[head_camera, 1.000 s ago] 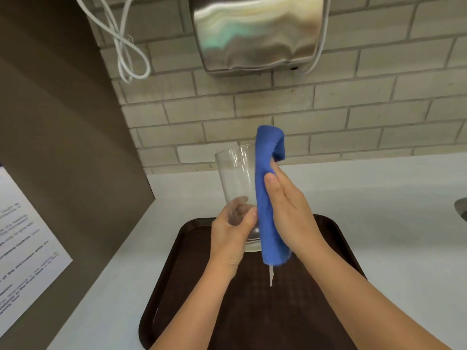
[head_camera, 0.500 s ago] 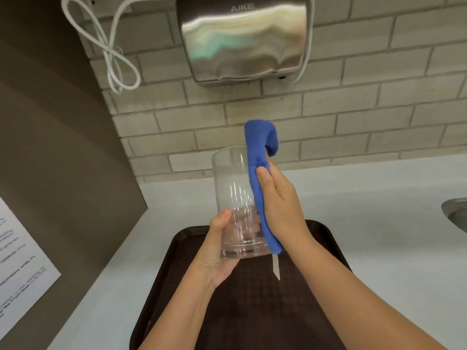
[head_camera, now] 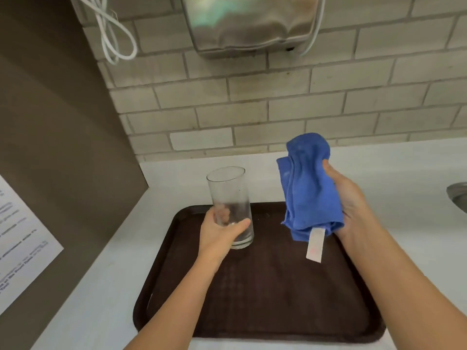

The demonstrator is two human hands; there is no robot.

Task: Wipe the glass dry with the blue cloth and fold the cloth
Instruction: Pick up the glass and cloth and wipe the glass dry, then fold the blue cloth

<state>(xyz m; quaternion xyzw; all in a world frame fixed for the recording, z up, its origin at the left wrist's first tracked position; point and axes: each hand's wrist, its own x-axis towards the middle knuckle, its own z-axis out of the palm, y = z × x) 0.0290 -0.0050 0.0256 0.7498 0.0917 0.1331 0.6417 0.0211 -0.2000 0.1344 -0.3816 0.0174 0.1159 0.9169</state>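
Observation:
A tall clear glass (head_camera: 228, 195) stands upright at the far left part of the dark brown tray (head_camera: 278, 299); whether its base touches the tray I cannot tell. My left hand (head_camera: 219, 234) is wrapped around its lower half. My right hand (head_camera: 350, 205) holds the bunched blue cloth (head_camera: 309, 185) up over the tray's far right part, well apart from the glass. A white care label (head_camera: 315, 245) hangs from the cloth's lower edge.
The tray lies on a white counter (head_camera: 106, 281) against a tiled wall. A steel hand dryer (head_camera: 250, 24) and a looped white cable (head_camera: 113, 34) hang above. A brown side panel with a paper notice (head_camera: 20, 248) stands left. A sink rim (head_camera: 458, 195) shows at right.
The cloth was pressed against the glass's side; now my right hand has pulled it away to the right. My left hand has lowered the glass toward the tray.

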